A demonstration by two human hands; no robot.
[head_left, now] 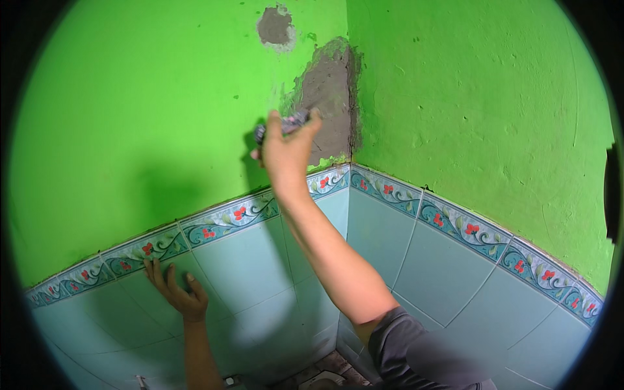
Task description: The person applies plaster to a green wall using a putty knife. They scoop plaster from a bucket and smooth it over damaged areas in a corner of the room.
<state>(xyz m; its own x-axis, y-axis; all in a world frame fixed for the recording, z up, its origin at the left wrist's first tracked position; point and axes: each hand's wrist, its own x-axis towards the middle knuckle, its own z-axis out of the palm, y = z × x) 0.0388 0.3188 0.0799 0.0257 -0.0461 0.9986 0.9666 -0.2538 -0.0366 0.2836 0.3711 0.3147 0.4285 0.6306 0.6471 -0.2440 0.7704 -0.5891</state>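
My right hand (289,151) is closed round a crumpled dark patterned cloth (296,122) with some pink in it. It holds the cloth at the green wall (162,97), by the left edge of a large grey plaster patch (330,97) in the corner. The hand is slightly smeared by motion. Lower and to the left, my left hand (177,291) is open, its fingers stretched toward the flowered border tiles (242,212). Its fingertips look to be on or very close to the tiles.
A smaller grey patch (275,26) sits higher on the same wall. The right green wall (468,110) meets it at the corner. Pale blue tiles (237,260) cover the lower walls. A strip of patterned floor (325,372) shows at the bottom, and a dark object (612,192) stands at the right rim.
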